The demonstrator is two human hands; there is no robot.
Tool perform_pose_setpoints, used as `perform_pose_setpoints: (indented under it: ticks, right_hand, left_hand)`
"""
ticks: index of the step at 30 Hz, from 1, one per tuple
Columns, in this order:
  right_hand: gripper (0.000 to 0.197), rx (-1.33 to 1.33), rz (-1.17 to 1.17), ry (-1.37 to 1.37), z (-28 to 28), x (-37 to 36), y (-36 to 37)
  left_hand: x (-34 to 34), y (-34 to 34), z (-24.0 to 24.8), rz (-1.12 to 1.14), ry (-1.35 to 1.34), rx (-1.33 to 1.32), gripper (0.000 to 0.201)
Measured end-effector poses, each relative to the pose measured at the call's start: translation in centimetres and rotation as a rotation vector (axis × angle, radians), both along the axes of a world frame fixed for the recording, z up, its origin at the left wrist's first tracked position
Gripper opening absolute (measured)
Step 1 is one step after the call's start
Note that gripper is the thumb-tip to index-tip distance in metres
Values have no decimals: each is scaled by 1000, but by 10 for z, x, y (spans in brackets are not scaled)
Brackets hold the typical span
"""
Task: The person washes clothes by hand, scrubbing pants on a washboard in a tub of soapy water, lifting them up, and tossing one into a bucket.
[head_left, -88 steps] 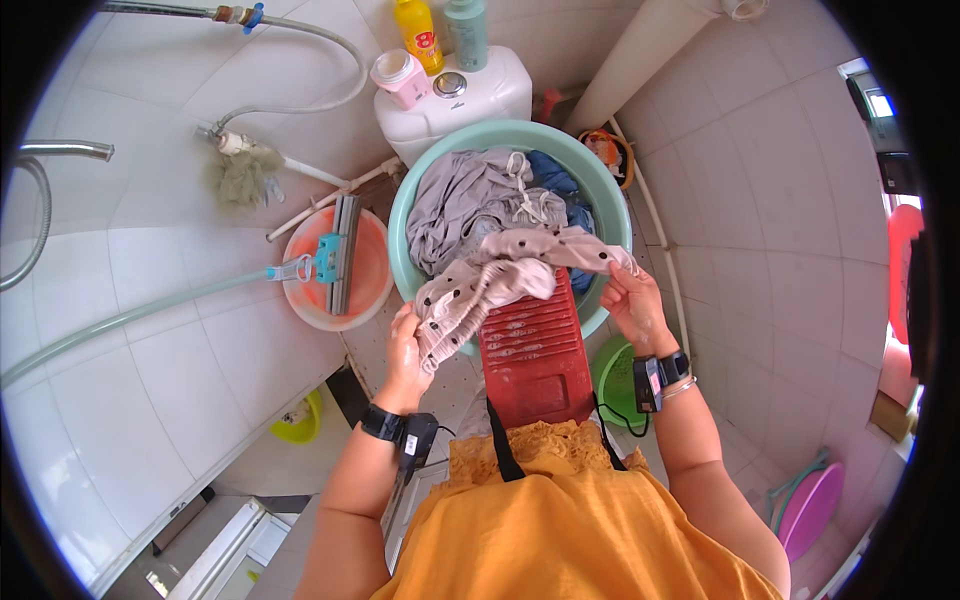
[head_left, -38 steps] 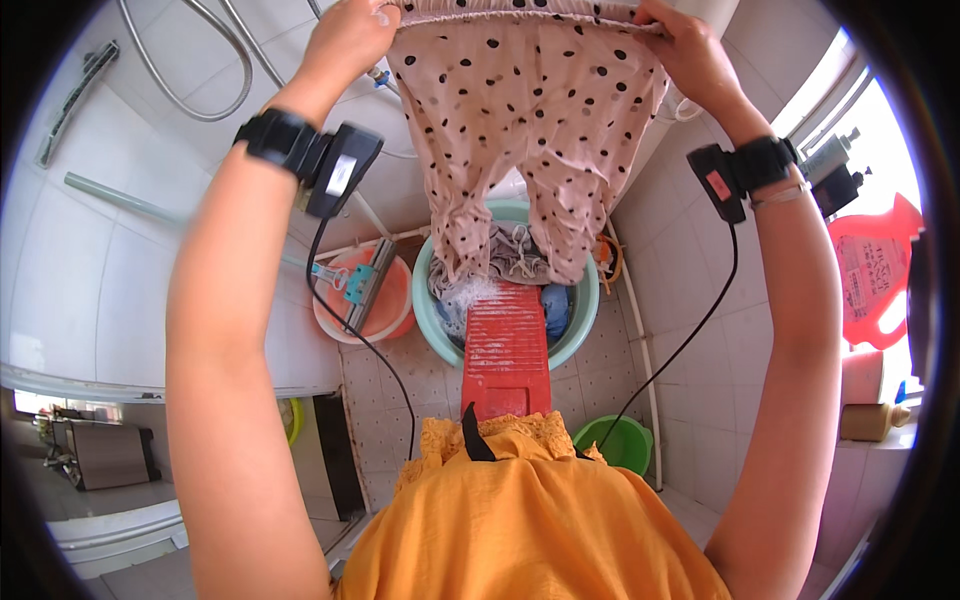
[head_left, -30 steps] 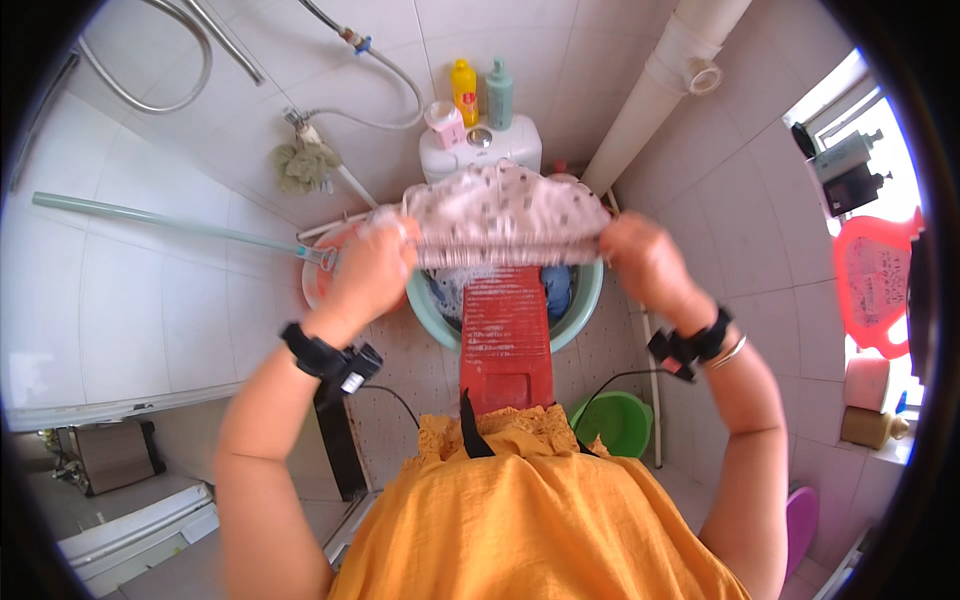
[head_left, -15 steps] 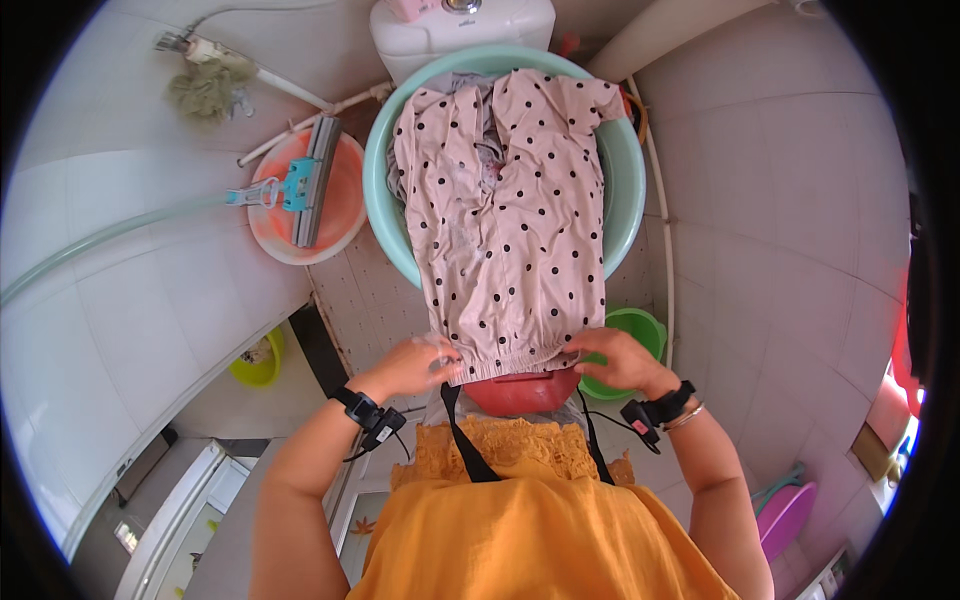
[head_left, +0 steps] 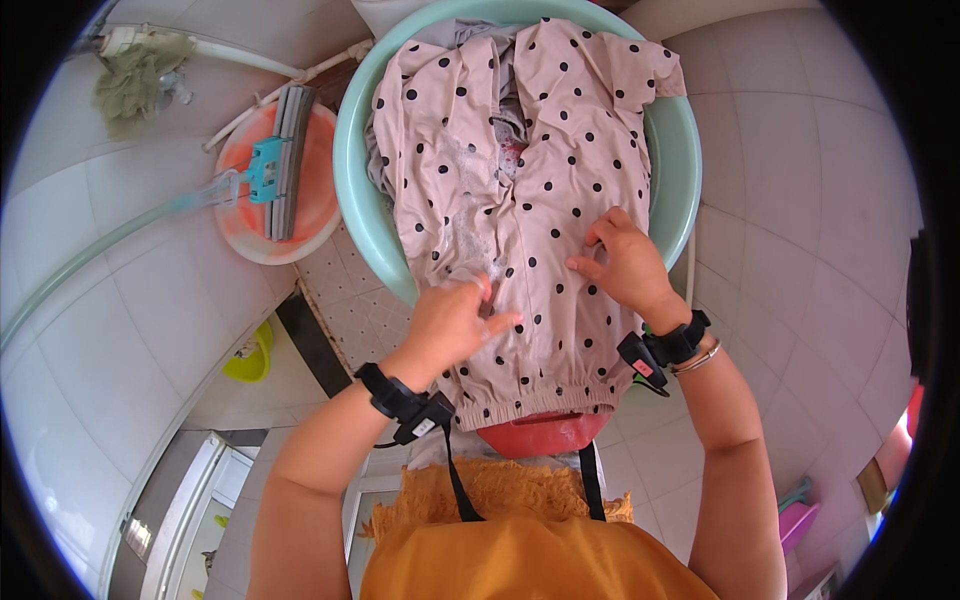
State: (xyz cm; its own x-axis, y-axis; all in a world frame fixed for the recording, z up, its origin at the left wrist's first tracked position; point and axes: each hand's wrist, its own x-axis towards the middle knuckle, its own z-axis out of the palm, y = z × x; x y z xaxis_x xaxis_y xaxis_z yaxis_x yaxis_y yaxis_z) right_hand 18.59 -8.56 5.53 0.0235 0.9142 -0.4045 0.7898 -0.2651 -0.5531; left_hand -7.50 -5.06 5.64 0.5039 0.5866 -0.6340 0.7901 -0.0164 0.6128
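Pale pink trousers with black dots (head_left: 560, 185) lie spread over a large mint-green basin (head_left: 352, 185), their gathered elastic waistband nearest me. White suds wet the left leg and middle. My left hand (head_left: 448, 322) is over the lower left part of the trousers, thumb stretched away from the bent fingers; its fingertips are beside the suds and slightly blurred. My right hand (head_left: 628, 265) is over the right side, fingers bent and apart, with no cloth pinched between them. Under the waistband shows the edge of a red plastic thing (head_left: 545, 435), mostly hidden.
Grey cloth (head_left: 455, 32) lies in the basin under the trousers. A squeeze mop (head_left: 285, 165) rests across an orange-and-white basin (head_left: 325, 215) at left. A yellow-green tub (head_left: 250, 355) stands on the floor. White pipes (head_left: 245, 55) run along the left wall, a green mesh scrubber (head_left: 135, 85) hanging there.
Both hands have left the waistband and moved forward onto the middle of the trousers. The view has shifted closer to the basin, and the waistband lies nearer me.
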Motion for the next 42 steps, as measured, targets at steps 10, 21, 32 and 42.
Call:
perform_pose_setpoints:
  ticks: [10,21,32,42]
  right_hand:
    - [12,-155,252,263,30,32,-13]
    - [45,456,646,-86,-45,31,115]
    - [31,561,826,159,-20,-8,118]
    - [29,279,944,80,-36,14,129]
  left_hand:
    - [19,-38,29,-641,-203,16,30]
    - [25,-57,32,-746,-485,15,15]
    - [21,-73,18,-670,-545,62,22]
    - [17,-73,36,-381,-490,44,8]
